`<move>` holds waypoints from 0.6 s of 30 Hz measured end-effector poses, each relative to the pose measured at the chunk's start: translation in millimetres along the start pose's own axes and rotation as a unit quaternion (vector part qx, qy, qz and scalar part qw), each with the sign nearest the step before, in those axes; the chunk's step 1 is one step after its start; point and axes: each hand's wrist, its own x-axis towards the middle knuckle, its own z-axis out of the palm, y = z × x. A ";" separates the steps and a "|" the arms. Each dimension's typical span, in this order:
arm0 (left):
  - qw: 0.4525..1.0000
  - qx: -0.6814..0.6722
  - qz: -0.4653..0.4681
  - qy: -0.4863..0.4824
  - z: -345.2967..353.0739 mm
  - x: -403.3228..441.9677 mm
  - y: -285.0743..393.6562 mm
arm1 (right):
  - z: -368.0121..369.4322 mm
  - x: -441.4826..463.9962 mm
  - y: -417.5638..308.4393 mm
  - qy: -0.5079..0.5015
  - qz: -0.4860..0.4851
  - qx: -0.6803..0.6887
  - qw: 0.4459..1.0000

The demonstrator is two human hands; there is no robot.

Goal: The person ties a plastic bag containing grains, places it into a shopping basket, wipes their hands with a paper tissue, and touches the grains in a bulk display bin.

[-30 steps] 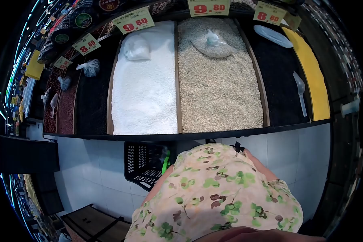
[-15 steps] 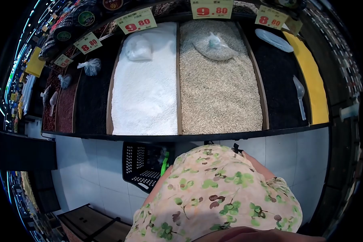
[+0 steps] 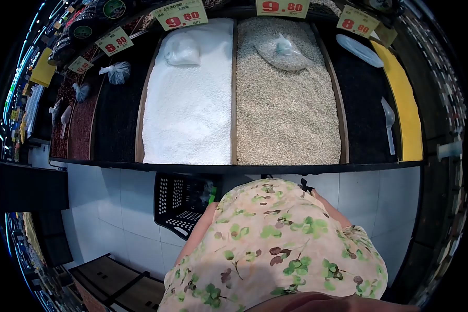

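Observation:
My left forearm (image 3: 198,231) hangs beside the patterned shirt (image 3: 275,244); its hand is hidden behind the shirt. Just left of that arm stands a black perforated basket (image 3: 164,200) on the floor. Inside it are a bright green thing (image 3: 212,194) and something in clear plastic, hard to make out. On the other side, my right forearm (image 3: 335,212) reaches forward past the shirt. At its far end a small black thing (image 3: 306,184) shows, perhaps a strap. The fingers of the right hand are hidden, so any hold on it is unclear.
Ahead is a bulk bin of white grains (image 3: 187,114), then one of beige grains (image 3: 286,119), with dark-filled bins on both sides. Tied plastic bags (image 3: 184,50) lie on several. A clear scoop (image 3: 388,125) rests at right. A wooden-topped unit (image 3: 114,283) stands behind left.
The bins, basket and floor sit slightly higher in the picture as the head view shifts. Less of the green thing in the basket shows beside my left arm.

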 end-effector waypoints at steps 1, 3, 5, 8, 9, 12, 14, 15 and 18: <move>1.000 -0.016 -0.001 0.008 0.8 -2.0 1.2 | 1.5 -0.3 -0.2 0.001 -0.001 0.000 1.000; 1.000 0.014 0.003 0.025 -0.6 -5.4 4.3 | 3.6 -0.4 -1.5 0.003 -0.003 -0.003 1.000; 0.993 0.108 0.014 0.040 -3.9 -6.5 8.3 | 6.6 -1.7 -2.4 0.006 -0.006 -0.005 1.000; 0.996 0.079 0.011 0.047 -4.0 6.1 -13.0 | 10.0 -4.1 -4.0 0.010 -0.010 -0.005 1.000; 0.997 0.066 -0.001 0.050 -5.9 3.2 -5.7 | 10.7 -4.0 -4.7 0.014 -0.012 -0.008 1.000; 0.996 0.078 0.001 0.052 -12.3 -4.7 12.3 | 13.8 -6.3 -6.6 0.020 -0.014 -0.012 1.000; 0.986 0.155 0.054 0.042 -16.2 -1.3 5.3 | 16.0 -8.3 -8.2 0.026 -0.012 -0.013 1.000; 0.985 0.159 0.056 0.038 -18.3 -1.0 5.1 | 18.1 -8.9 -7.0 0.028 -0.011 -0.015 0.999; 0.984 0.169 0.054 0.024 -23.0 0.5 4.9 | 19.9 -12.7 -3.6 0.038 -0.010 -0.021 0.999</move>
